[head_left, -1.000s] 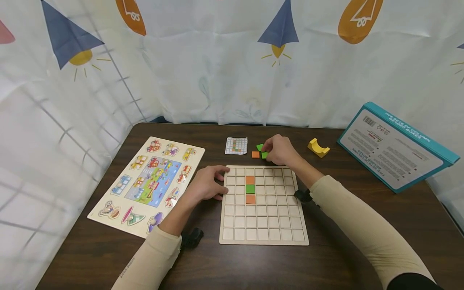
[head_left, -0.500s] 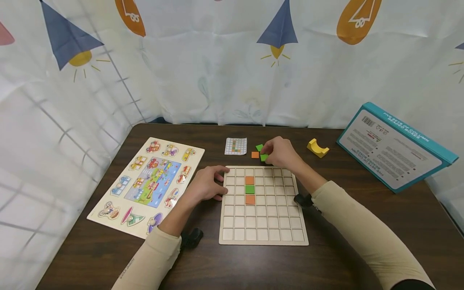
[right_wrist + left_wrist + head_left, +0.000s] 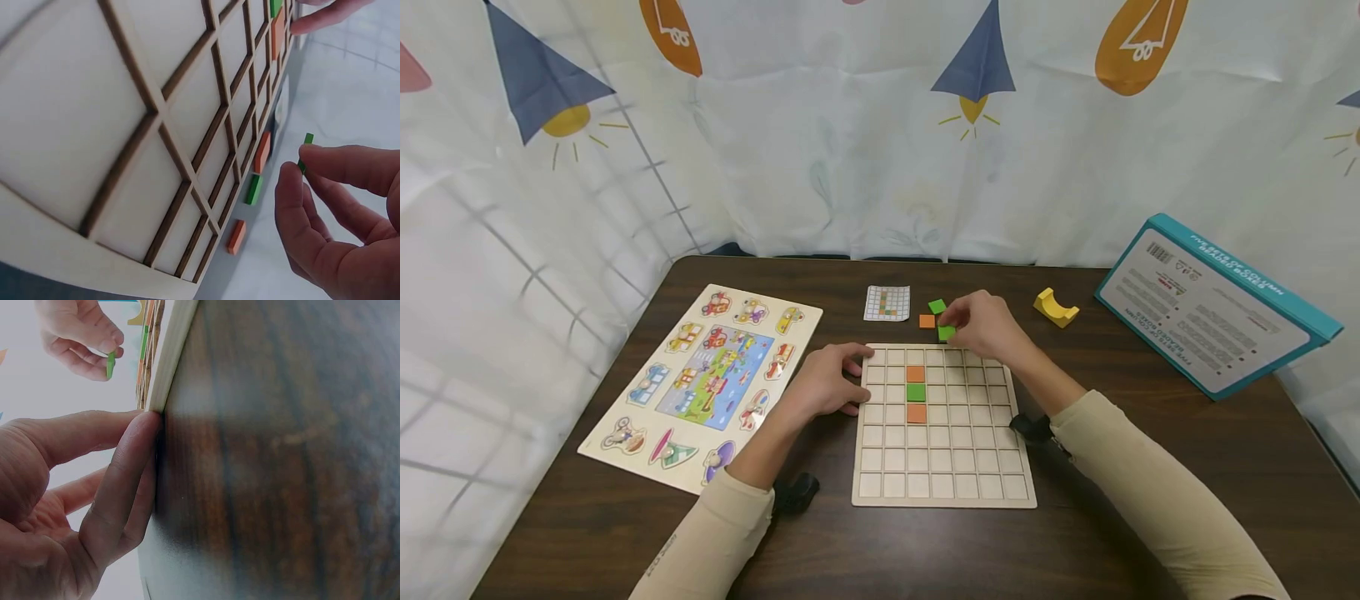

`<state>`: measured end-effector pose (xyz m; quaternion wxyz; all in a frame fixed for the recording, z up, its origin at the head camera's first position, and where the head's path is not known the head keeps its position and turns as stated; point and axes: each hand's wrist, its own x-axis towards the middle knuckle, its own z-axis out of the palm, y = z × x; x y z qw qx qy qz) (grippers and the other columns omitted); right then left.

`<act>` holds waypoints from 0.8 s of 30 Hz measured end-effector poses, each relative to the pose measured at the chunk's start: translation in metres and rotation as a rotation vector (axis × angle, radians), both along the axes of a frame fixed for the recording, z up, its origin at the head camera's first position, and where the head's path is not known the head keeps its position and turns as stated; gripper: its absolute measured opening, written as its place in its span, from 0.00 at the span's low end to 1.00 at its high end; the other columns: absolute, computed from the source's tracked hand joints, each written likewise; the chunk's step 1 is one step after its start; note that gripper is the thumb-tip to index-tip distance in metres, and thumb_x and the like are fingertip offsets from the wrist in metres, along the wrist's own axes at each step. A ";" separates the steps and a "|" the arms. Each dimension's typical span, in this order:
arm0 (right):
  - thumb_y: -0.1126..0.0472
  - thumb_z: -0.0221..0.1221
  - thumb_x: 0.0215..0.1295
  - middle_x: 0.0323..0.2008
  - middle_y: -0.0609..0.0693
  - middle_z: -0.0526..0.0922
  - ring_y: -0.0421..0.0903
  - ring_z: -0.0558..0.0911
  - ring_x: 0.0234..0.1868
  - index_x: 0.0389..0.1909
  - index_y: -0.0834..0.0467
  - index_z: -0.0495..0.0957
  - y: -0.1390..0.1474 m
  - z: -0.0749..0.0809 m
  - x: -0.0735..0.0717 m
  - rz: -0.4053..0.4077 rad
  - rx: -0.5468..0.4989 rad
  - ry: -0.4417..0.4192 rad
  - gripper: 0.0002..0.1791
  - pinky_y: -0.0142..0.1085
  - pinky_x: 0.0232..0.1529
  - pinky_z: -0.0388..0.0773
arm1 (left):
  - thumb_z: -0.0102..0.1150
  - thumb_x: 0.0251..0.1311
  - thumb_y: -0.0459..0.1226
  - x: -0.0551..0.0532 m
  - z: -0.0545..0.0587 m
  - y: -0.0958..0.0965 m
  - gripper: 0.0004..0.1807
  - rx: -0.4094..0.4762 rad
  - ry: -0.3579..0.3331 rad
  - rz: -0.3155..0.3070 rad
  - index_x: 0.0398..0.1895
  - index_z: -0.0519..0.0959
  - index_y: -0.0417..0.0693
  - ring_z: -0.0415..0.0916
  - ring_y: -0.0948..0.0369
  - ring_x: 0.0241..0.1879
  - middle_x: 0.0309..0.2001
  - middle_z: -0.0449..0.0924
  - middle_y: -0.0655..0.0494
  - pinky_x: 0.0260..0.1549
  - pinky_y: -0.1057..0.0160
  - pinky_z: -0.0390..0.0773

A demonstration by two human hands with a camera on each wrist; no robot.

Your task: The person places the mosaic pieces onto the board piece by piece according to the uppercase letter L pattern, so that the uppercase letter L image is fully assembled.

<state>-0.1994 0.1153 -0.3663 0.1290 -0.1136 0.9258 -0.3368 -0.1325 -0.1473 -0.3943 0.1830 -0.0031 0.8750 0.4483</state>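
Note:
My right hand (image 3: 988, 327) pinches a small green square tile (image 3: 946, 333) between thumb and fingertips, just past the far edge of the wooden grid board (image 3: 973, 460). In the right wrist view the tile stands on edge in the pinch, above the table. My left hand (image 3: 829, 382) holds the board's left edge near its far corner, fingertips right at the rim. On the board, one green tile (image 3: 916, 392) sits between two orange tiles (image 3: 916, 373) in one column. Beyond the board lie a loose orange tile (image 3: 927, 321) and a green one (image 3: 937, 306); another orange tile (image 3: 237, 236) shows in the right wrist view.
A printed grid card (image 3: 887, 303) lies behind the board. At left is a vehicle picture puzzle (image 3: 670, 442); a yellow curved block (image 3: 1056, 308) lies at back right. A teal-edged box (image 3: 1217, 308) leans at the right. A patterned curtain (image 3: 850, 167) hangs behind the table.
My right hand has drawn slightly toward the board, the green tile moving with it, away from the loose tiles. The left hand keeps its place on the board's edge.

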 end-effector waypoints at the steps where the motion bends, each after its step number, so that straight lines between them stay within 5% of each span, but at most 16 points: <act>1: 0.69 0.69 0.59 0.44 0.54 0.87 0.52 0.82 0.47 0.46 0.58 0.89 0.000 0.000 0.002 0.002 -0.005 0.002 0.14 0.44 0.48 0.85 | 0.74 0.54 0.25 0.000 0.000 0.000 0.36 0.000 -0.001 0.000 0.69 0.78 0.49 0.85 0.57 0.22 0.49 0.78 0.42 0.23 0.60 0.91; 24: 0.69 0.70 0.60 0.34 0.52 0.84 0.48 0.80 0.39 0.45 0.57 0.88 -0.007 0.004 0.041 0.021 -0.041 0.015 0.12 0.39 0.40 0.82 | 0.74 0.55 0.26 -0.001 0.000 0.000 0.36 -0.014 0.007 -0.010 0.69 0.77 0.49 0.85 0.58 0.21 0.49 0.78 0.42 0.23 0.60 0.91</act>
